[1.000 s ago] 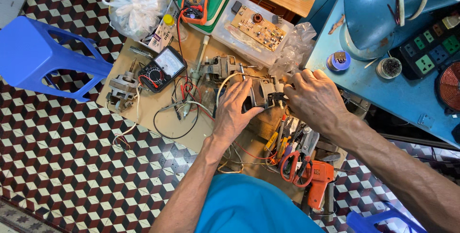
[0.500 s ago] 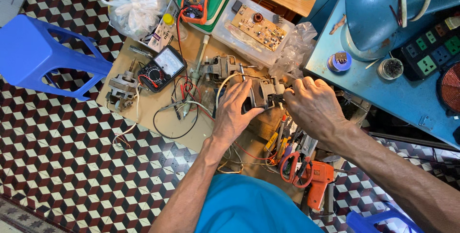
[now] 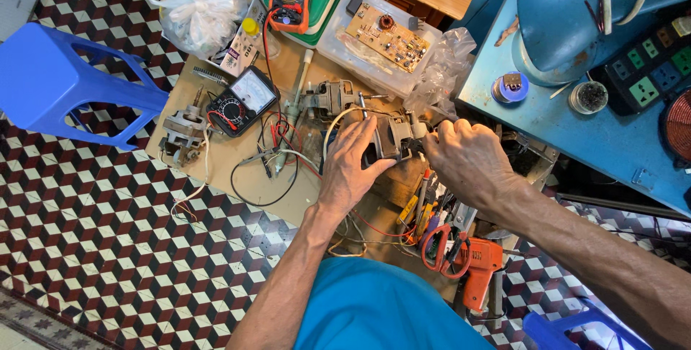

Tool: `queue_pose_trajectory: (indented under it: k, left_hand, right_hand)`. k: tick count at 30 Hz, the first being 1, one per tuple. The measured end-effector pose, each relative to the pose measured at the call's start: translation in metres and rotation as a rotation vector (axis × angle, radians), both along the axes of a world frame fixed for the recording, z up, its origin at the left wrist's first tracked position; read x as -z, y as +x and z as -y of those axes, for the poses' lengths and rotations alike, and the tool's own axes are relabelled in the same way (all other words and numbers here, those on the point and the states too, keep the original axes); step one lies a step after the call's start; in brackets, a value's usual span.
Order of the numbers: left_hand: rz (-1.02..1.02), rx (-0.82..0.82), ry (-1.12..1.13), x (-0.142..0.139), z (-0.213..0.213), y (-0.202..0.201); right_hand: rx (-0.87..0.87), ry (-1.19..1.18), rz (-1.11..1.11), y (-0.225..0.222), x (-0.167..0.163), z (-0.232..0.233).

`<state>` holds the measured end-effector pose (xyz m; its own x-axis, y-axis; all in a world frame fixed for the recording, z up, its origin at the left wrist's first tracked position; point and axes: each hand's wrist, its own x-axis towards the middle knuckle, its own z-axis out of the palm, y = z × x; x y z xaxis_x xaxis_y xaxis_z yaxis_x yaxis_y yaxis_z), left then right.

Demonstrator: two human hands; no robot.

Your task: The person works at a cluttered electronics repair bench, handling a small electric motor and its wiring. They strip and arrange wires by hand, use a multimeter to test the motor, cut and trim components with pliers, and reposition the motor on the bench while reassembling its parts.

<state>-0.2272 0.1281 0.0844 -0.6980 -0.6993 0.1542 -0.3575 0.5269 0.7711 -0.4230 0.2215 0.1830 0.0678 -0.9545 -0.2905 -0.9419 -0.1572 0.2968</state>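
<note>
Checkered floor under a cluttered tabletop | left hand lay open, bracing the small motor at mid-board | right hand closed, pinching its end, apparently steadying it | meter lay nearby.

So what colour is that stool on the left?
The stool is solid blue, plain in the head view, standing on the checkered floor.
</note>
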Motion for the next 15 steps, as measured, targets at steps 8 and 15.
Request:
queue_pose_trajectory:
  k: [8, 15]
  left_hand:
    - [0.015, 0.007, -0.012, -0.002, 0.0, 0.001]
    - [0.027, 0.017, -0.031, -0.007, 0.0, 0.003]
  right_hand:
    - [0.121, -0.174, 0.129, 0.0, 0.008, -0.013]
    - [0.879, -0.025, 0.38, 0.022, 0.035, -0.096]
